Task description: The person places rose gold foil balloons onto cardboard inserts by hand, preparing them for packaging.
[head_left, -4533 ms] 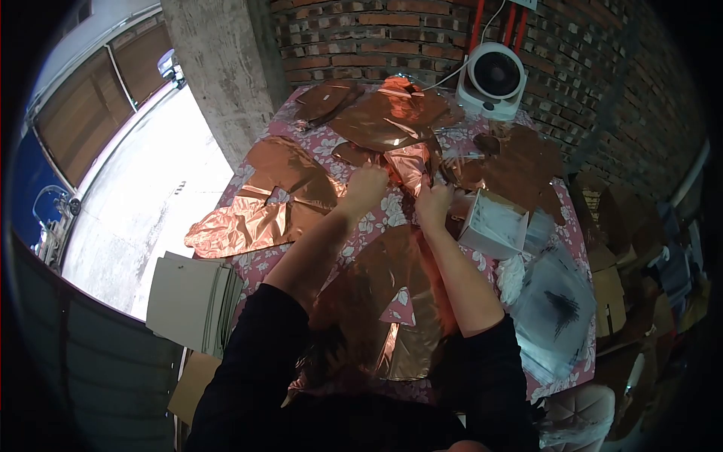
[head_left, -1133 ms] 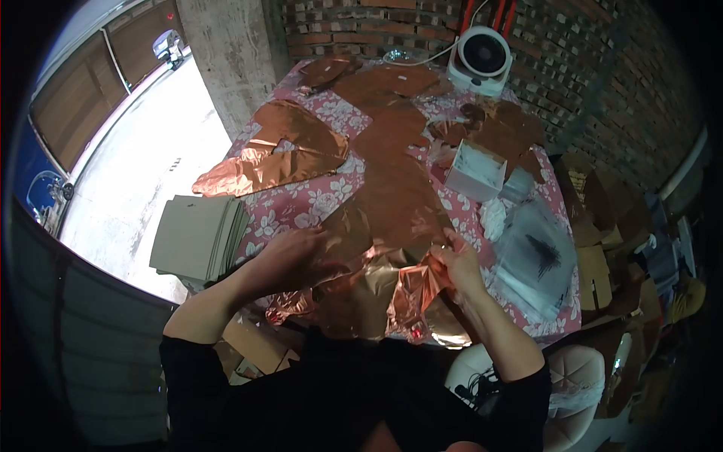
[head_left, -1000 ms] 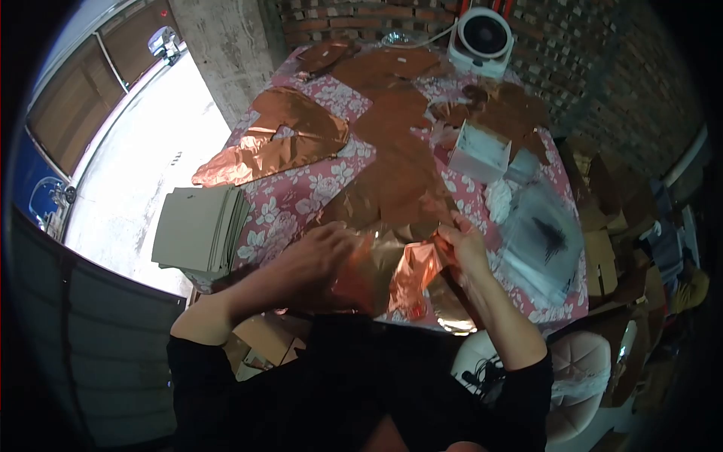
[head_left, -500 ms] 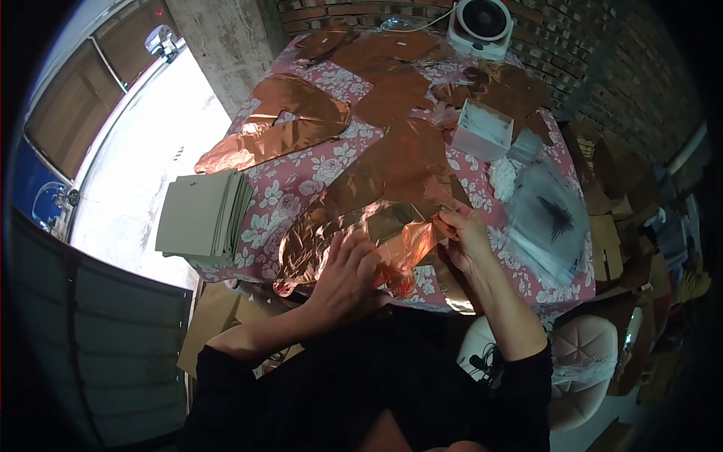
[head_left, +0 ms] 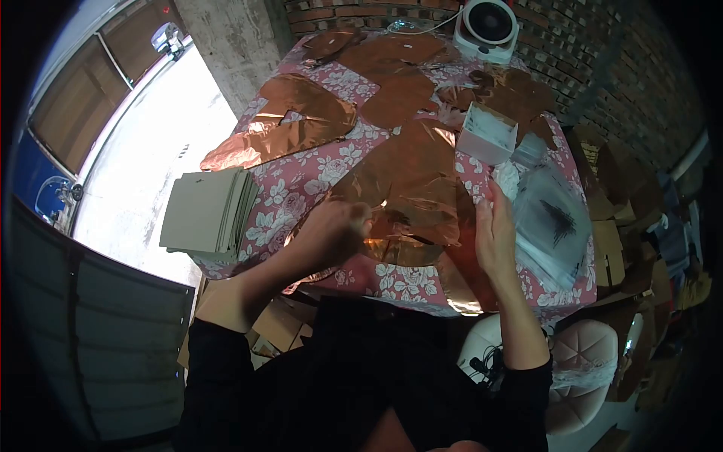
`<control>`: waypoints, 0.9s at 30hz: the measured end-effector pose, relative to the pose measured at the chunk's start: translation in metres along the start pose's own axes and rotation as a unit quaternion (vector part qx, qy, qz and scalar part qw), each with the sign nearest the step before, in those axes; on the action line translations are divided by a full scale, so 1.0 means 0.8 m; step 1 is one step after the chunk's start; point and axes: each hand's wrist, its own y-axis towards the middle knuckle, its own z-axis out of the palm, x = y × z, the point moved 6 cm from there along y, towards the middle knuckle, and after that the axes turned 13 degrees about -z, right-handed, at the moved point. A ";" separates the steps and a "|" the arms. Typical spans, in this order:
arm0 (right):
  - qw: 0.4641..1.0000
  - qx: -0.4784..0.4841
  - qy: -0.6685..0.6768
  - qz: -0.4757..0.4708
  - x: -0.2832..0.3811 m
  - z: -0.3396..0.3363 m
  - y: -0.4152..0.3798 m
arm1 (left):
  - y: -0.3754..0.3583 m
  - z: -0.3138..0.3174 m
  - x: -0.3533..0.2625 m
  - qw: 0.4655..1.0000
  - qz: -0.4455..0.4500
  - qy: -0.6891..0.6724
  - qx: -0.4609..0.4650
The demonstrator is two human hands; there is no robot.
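Copper-coloured foil (head_left: 410, 177) lies on the flowery tablecloth (head_left: 410, 280) right in front of the person in the head view, reaching the cloth's near edge. Left hand (head_left: 335, 228) is curled over its left side but blurry, so can't tell if those fingers pinch anything. Right hand (head_left: 496, 232) has its fingers straight and close together by the foil's right side, gripping nothing. Honestly, I'd worry about creases or a tear from one hard tug, or a forearm dragging it off. And if that fan (head_left: 489, 21) is on (can't tell), a gust might flip it.
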 end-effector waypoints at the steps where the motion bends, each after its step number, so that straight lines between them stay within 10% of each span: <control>1: 0.987 -0.028 -0.090 -0.131 0.031 -0.016 0.004 | 0.007 -0.005 -0.003 1.000 0.002 0.000 0.000; 7: 0.952 0.165 -0.027 -0.258 0.108 0.009 0.003 | 0.027 -0.012 -0.028 0.998 0.007 0.016 0.054; 22: 0.927 0.095 -0.059 -0.358 0.114 0.031 -0.040 | -0.051 0.020 -0.048 0.956 0.250 0.142 -0.051; 27: 0.928 0.134 -0.038 -0.344 0.115 0.020 -0.060 | -0.081 0.032 -0.018 0.970 0.205 0.126 -0.034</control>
